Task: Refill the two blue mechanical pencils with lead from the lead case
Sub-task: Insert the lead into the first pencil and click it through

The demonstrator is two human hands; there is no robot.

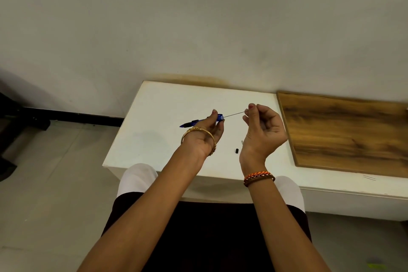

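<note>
My left hand grips a blue mechanical pencil above the white table, its open rear end pointing right. My right hand pinches a thin dark lead between thumb and forefinger. The lead's left tip meets the pencil's rear opening. A small black cap lies on the table between my wrists. A pale sliver beside my right palm may be the lead case, mostly hidden. Only one blue pencil is in view.
A wooden board lies on the table to the right. The wall stands just behind the table's far edge. Tiled floor lies to the left, and my lap is below the table's front edge.
</note>
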